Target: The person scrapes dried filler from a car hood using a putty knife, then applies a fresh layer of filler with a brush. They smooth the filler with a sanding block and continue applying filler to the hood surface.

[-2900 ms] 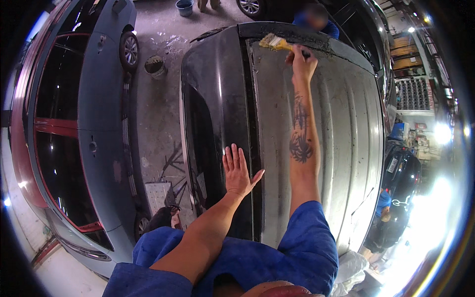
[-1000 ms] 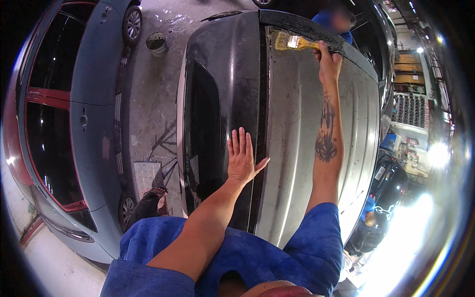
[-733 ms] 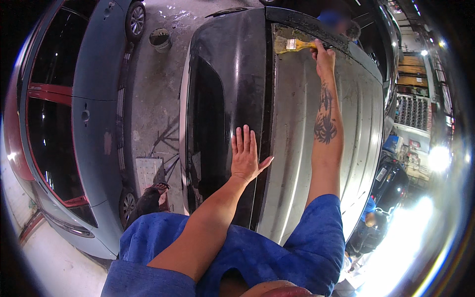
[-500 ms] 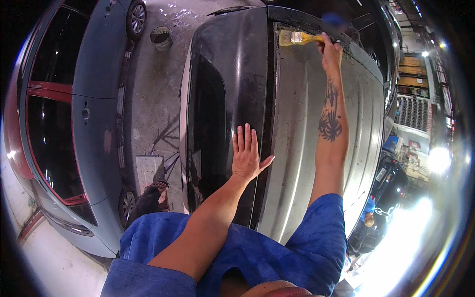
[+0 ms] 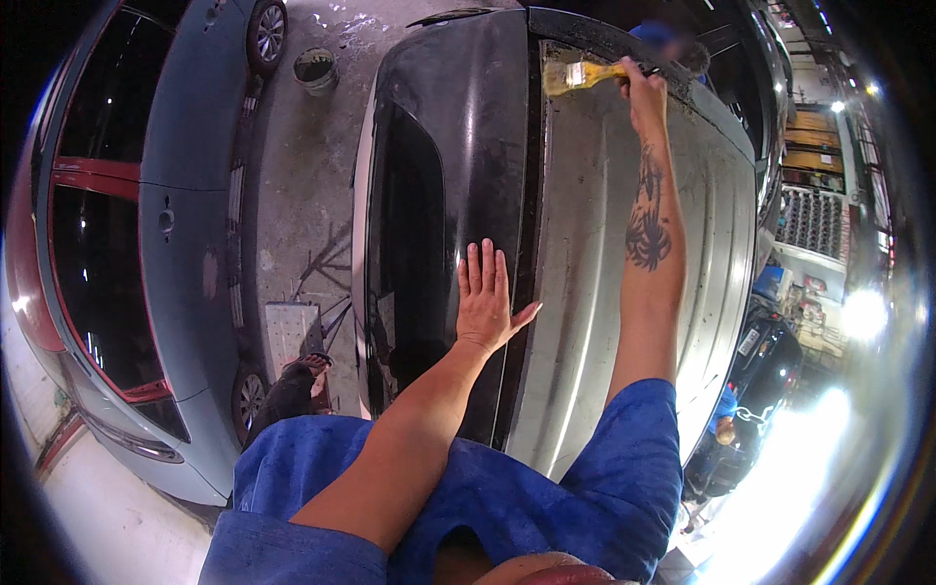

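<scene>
A paintbrush [image 5: 597,73] with a yellow handle and pale bristles is gripped by my right hand [image 5: 643,90], arm stretched far forward. Its bristles lie at the far left corner of a grey ribbed vehicle roof panel [image 5: 585,244], beside the dark channel along the panel's edge. My left hand [image 5: 485,304] rests flat with fingers spread on the black side section [image 5: 487,166] of the same vehicle, its thumb pointing toward the channel. Nothing is in that hand.
Left of the vehicle stands a grey car [image 5: 195,263] with red window frames. On the floor between them are a bucket [image 5: 316,72] and a light-coloured platform [image 5: 292,336], near my foot. A person in blue [image 5: 655,37] is beyond the roof's far end. Shelving [image 5: 814,219] lines the right.
My right hand and the paintbrush have shifted slightly left, toward the panel's corner. The left hand stays nearly in place. The person at the far end has moved a little.
</scene>
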The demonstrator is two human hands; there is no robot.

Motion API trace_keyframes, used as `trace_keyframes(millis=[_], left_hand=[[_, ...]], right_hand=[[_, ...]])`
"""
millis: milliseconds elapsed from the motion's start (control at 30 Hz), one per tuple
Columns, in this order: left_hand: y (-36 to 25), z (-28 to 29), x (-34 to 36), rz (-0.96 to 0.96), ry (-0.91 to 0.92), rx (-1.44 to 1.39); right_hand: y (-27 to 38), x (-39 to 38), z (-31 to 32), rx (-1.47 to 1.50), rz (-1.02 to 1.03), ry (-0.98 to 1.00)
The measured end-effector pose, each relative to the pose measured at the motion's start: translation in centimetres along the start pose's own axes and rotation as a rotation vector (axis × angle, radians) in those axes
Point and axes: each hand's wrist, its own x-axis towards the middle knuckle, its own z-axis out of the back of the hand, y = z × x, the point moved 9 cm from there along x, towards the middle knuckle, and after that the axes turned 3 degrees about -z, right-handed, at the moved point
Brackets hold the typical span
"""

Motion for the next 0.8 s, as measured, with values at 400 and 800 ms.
trace_keyframes(millis=[400, 800], left_hand=[[0.2, -0.4, 0.0, 0.008, 0.026, -0.008], [0.3, -0.7, 0.1, -0.009, 0.030, 0.045]], right_hand=[[-1.7, -3.0, 1.0, 0.056, -0.069, 0.012], [-2.7, -5.3, 2.4, 0.001, -0.047, -0.008]])
